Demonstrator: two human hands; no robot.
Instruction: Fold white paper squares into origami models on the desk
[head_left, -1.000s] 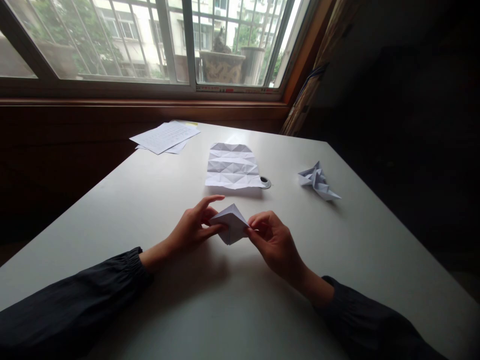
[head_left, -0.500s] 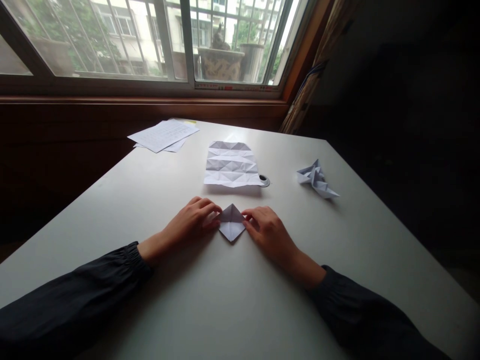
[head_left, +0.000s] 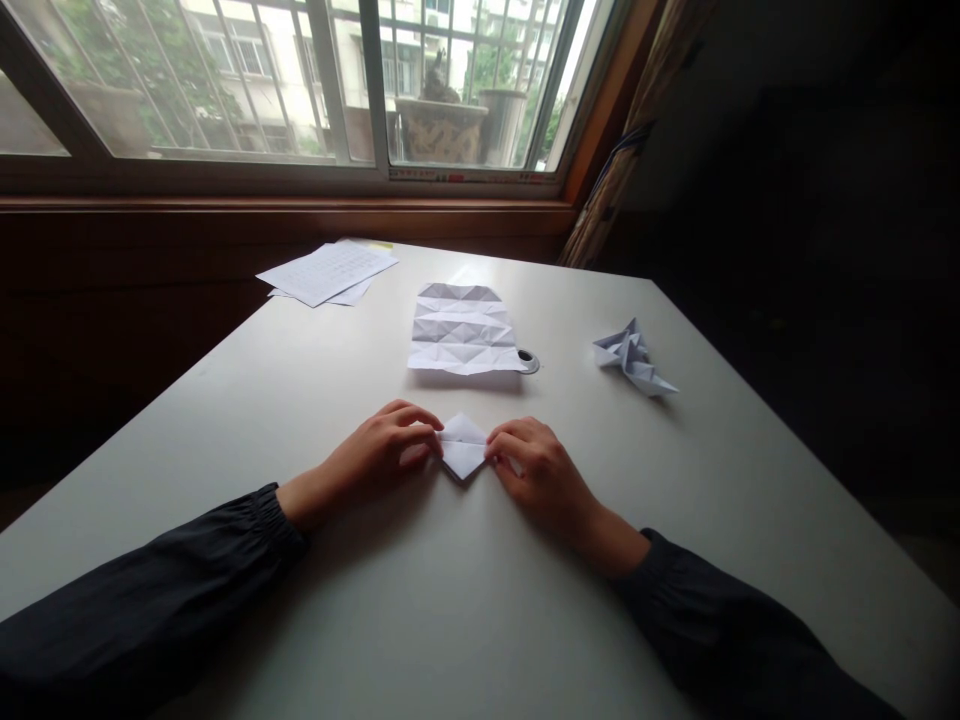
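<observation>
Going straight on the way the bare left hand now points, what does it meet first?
The bare left hand meets the small folded white paper diamond first; its fingertips seem already at the paper's left corner, though depth is unclear. Beyond lies the bare right hand.

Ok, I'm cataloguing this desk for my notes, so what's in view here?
small folded paper: one, white, on the table between the hands
creased paper sheet: one, white, flat beyond the hands
folded paper model: one, white, right side of table
printed sheets: at least two, white, far left of table
table grommet: one, dark, beside the creased sheet
table: one, pale grey, under all these
planter: one, tan, outside the window
curtain: one, brownish, right of the window
left hand: one, bare, at the folded paper's left edge
right hand: one, bare, at its right edge
sleeves: two, dark, on both forearms
</observation>
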